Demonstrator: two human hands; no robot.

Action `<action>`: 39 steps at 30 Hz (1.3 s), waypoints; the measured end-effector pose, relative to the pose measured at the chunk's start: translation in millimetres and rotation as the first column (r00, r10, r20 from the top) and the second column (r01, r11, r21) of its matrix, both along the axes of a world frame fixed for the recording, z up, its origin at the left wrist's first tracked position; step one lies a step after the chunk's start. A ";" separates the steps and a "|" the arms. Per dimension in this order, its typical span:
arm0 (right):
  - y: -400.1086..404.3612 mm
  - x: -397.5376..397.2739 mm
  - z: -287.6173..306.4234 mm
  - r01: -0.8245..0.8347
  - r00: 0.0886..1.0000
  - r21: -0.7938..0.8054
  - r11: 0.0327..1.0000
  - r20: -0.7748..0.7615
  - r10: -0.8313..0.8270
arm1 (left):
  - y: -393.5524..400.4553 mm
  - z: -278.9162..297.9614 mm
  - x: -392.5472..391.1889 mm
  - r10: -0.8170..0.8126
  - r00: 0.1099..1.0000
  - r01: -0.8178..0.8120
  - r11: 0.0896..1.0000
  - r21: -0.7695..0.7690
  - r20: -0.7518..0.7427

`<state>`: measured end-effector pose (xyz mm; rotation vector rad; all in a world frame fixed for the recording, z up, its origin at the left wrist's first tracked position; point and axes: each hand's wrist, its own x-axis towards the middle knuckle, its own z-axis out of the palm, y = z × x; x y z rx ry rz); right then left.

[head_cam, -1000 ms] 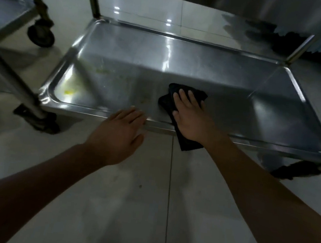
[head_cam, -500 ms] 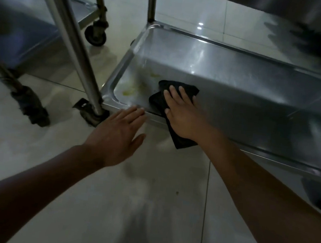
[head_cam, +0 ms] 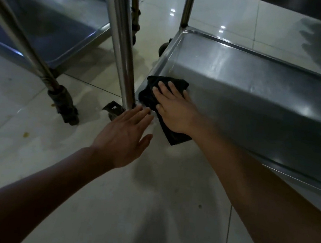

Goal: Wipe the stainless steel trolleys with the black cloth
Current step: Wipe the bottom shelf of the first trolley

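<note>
Head view: black cloth (head_cam: 166, 94) lies at the near-left corner of the trolley's lower shelf (head_cam: 257, 87), one end hanging over the front rim, pressed flat under the straight fingers of the right hand (head_cam: 173, 109). Left hand (head_cam: 124, 137), fingers extended and holding nothing, reaches just beside it, fingertips at the base of the corner post (head_cam: 122, 45).

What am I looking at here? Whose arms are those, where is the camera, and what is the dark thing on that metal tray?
No machine here: a person wears a camera on the head, looking down at both bare arms. The right hand presses a black cloth flat onto the bottom shelf of a stainless steel trolley, at its near left corner; part of the cloth hangs over the edge. The left hand, fingers straight, reaches to the shelf rim beside the trolley's upright post and holds nothing. A second trolley stands to the left on the tiled floor.
</note>
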<state>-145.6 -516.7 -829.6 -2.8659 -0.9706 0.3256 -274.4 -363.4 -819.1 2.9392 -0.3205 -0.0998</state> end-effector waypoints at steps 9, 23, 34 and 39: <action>12.2 27.9 -3.7 0.013 1.000 0.013 1.000 0.019 -0.013 | -4.7 2.1 15.2 -0.026 0.999 0.027 0.999 -0.028 0.018; 9.7 74.6 -5.9 0.124 0.988 0.055 0.991 0.083 -0.128 | -20.2 -7.9 41.7 -0.016 1.000 0.016 1.000 0.020 0.005; -59.1 70.2 -10.2 0.207 0.971 0.067 0.976 0.113 -0.213 | -58.5 -5.8 62.9 -0.035 0.998 0.037 0.999 -0.027 0.053; -105.3 62.8 -8.1 0.289 0.952 0.066 0.955 0.088 -0.294 | -82.2 -6.2 69.0 -0.053 0.998 0.054 0.998 -0.043 0.031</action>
